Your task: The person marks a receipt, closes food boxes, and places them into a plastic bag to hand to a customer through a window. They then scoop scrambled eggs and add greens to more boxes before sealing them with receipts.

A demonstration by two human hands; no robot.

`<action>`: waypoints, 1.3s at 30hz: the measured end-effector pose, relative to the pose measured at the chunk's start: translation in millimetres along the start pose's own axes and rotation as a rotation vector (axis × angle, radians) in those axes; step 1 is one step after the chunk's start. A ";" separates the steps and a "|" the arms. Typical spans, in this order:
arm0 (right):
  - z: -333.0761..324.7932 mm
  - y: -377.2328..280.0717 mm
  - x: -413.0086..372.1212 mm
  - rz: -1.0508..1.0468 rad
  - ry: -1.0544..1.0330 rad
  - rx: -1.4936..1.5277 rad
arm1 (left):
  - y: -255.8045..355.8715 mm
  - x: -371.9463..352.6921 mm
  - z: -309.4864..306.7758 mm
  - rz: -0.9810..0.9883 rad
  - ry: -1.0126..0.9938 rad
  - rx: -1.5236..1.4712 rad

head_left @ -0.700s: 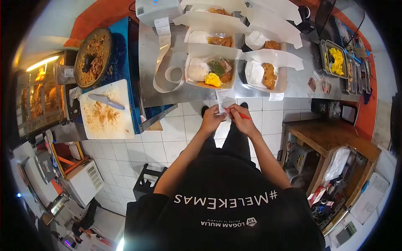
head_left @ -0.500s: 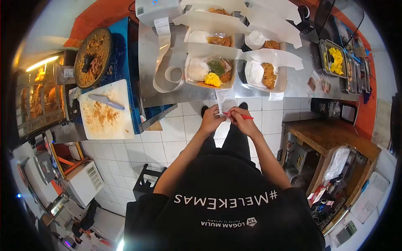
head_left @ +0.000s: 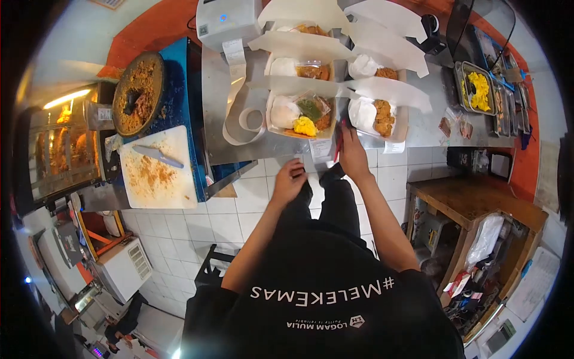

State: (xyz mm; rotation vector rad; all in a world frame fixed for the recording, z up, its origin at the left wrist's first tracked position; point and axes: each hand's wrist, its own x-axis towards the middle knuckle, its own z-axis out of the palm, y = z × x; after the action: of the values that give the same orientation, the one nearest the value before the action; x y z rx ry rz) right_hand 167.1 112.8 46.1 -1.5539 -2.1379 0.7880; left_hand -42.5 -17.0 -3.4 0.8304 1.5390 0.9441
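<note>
My right hand [head_left: 353, 154] is at the counter's front edge, closed on a red pen [head_left: 339, 141], beside the front right box [head_left: 402, 122] of rice and fried chicken. Left of it, my left hand [head_left: 290, 179] is just off the edge, fingers curled, with nothing visible in them. A printed receipt [head_left: 321, 148] hangs from the front left box [head_left: 288, 130], which holds rice, yellow egg and a bag of greens. Another receipt [head_left: 394, 147] hangs from the front right box. More open boxes with rice and chicken stand behind.
A label printer [head_left: 230, 23] with a long curling paper strip stands at the back left. Further left are a knife [head_left: 158, 156] on a cutting board [head_left: 173, 194] and a stone mortar [head_left: 156, 90]. A tray of yellow egg [head_left: 478, 91] sits at right. A person is at lower left.
My right hand has moved forward to the counter edge with the pen. My left hand has let go of the receipt and moved back and left. The view has shifted slightly.
</note>
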 end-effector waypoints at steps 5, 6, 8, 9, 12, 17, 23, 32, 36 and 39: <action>-1.5 0.7 26.3 0.031 0.051 0.107 | 64.5 21.9 -55.2 0.121 0.337 0.172; -0.9 3.5 27.7 0.029 0.043 0.155 | 71.0 32.7 -57.0 0.166 0.344 0.142; 0.3 0.8 30.6 0.027 0.033 0.253 | 77.4 57.3 -63.3 0.261 0.349 0.087; -16.0 -22.5 33.1 0.108 0.011 0.391 | 66.2 72.1 -70.1 0.193 0.338 0.139; 7.2 -7.6 44.0 0.117 -0.029 0.442 | 64.3 95.7 -77.4 0.205 0.111 -0.113; 9.3 -4.9 51.7 0.245 -0.014 0.477 | 104.0 81.4 -74.8 0.201 -0.013 0.055; -55.8 -71.9 49.8 0.379 0.222 0.342 | 129.9 99.7 -74.1 0.507 0.184 0.445; -63.4 -98.3 77.9 -0.034 0.064 0.044 | 140.3 117.1 -96.3 0.995 0.231 0.880; -41.9 -92.3 38.4 -0.089 0.017 0.011 | 116.8 121.2 -105.8 1.061 0.136 0.809; -17.8 -85.3 21.8 -0.011 -0.041 0.063 | 105.1 117.9 -113.1 0.932 -0.066 0.836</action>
State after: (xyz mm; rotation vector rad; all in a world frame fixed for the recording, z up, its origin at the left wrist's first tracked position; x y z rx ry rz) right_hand 108.2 117.7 113.8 -1.5055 -2.1270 0.8823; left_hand -170.8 118.5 50.4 2.2746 1.4689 0.8493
